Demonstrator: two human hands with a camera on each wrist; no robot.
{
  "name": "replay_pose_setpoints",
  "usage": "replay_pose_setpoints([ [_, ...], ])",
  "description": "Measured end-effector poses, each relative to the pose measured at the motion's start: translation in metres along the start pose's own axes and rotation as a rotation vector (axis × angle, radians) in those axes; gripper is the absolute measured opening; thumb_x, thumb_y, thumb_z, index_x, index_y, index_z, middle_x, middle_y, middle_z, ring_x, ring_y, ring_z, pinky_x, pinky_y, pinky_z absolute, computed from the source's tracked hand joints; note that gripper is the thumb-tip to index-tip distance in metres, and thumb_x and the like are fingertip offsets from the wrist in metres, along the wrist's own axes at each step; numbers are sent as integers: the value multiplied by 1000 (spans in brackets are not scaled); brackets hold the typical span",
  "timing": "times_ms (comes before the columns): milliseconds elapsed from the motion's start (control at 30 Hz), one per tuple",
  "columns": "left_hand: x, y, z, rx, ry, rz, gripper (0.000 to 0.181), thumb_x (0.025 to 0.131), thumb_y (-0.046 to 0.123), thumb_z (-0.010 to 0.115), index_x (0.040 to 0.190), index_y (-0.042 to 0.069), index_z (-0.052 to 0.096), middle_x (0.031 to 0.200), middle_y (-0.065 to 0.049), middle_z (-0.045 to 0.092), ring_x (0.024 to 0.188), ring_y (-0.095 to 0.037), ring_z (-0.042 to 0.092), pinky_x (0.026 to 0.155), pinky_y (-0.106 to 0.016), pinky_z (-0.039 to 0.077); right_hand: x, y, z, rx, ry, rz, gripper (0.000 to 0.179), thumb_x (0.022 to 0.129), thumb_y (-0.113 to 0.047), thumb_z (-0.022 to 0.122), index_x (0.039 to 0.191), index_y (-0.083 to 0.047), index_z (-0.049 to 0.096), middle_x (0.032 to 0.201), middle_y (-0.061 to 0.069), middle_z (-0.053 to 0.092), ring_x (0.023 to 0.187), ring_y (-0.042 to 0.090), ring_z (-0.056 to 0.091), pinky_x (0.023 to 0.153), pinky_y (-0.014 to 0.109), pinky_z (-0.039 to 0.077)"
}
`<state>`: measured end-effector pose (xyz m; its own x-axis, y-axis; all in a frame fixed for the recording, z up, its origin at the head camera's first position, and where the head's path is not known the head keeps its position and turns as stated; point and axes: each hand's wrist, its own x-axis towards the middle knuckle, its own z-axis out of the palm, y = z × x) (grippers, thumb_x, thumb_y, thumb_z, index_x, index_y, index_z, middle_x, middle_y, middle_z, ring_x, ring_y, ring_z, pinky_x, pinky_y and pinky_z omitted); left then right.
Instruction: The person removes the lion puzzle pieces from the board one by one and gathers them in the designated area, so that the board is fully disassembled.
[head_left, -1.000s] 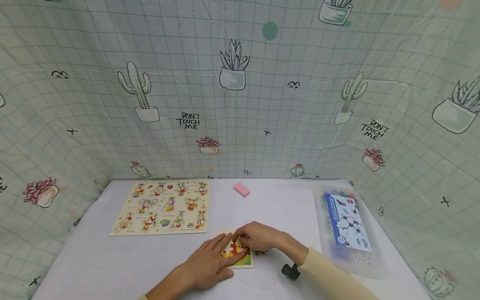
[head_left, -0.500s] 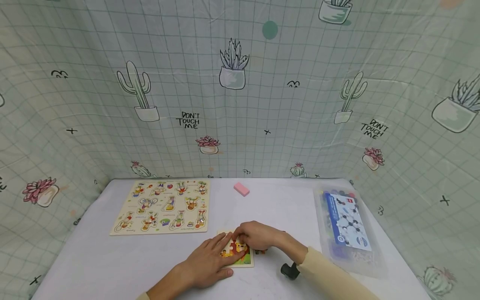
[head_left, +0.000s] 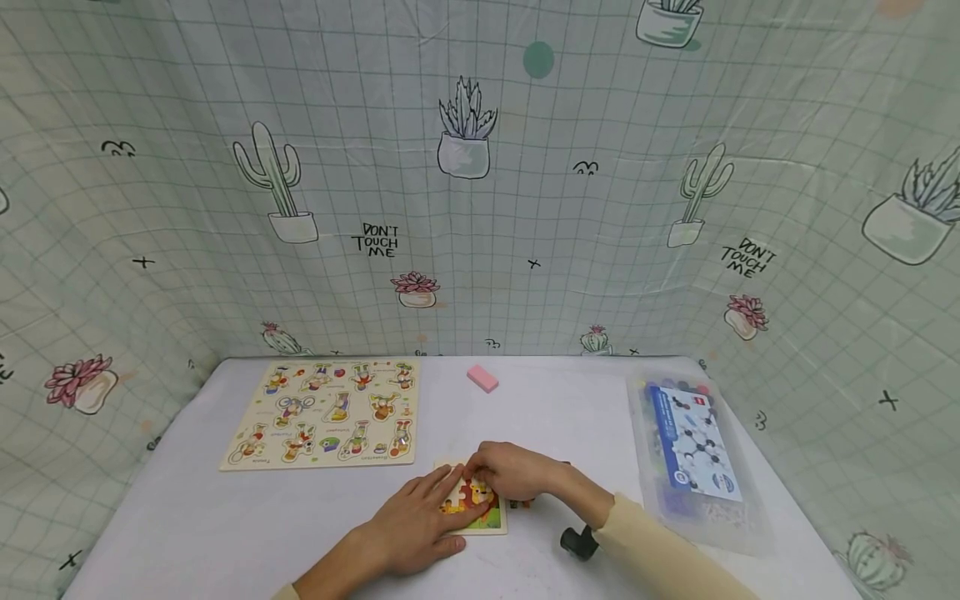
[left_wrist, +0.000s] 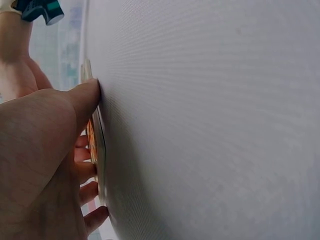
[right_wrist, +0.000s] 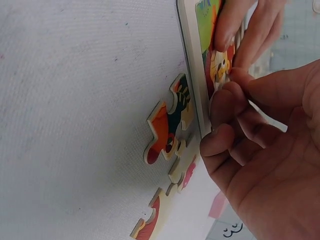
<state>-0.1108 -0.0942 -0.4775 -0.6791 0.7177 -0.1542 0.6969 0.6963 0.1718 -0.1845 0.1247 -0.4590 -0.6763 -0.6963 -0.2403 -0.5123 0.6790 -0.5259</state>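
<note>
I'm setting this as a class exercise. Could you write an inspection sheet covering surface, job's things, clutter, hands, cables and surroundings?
Surface: white-covered table, lying flat.
Job's things: small puzzle board, partly filled with an animal picture; loose puzzle pieces on the table beside it.
Clutter: larger picture board at left; pink block towards the back; clear box with a molecule label at right.
Left hand: fingers extended across the small board.
Right hand: fingers curled over the board; whether they hold a piece is unclear.
Cables: nothing seen.
Surroundings: cactus-print cloth behind and at both sides.
</note>
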Motion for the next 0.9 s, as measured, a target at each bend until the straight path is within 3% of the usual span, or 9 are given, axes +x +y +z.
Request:
replay_pose_setpoints([
  [567, 0, -1, 1, 5, 14, 2, 51, 104, 51, 43, 155, 47, 32, 166, -11, 21, 152, -33, 22, 113, -53, 35, 1, 2, -2, 38, 10, 3, 19, 103, -14, 55, 114, -15, 70, 100, -9, 62, 84, 3, 54, 84, 24, 49],
  [900, 1, -1, 1, 2, 15, 3, 52, 104, 50, 45, 154, 47, 34, 166, -12, 22, 151, -34, 24, 112, -54, 35, 1, 2, -2, 114, 14, 0, 14, 100, -15, 60, 111, -16, 69, 96, -12, 65, 78, 1, 57, 74, 20, 49],
])
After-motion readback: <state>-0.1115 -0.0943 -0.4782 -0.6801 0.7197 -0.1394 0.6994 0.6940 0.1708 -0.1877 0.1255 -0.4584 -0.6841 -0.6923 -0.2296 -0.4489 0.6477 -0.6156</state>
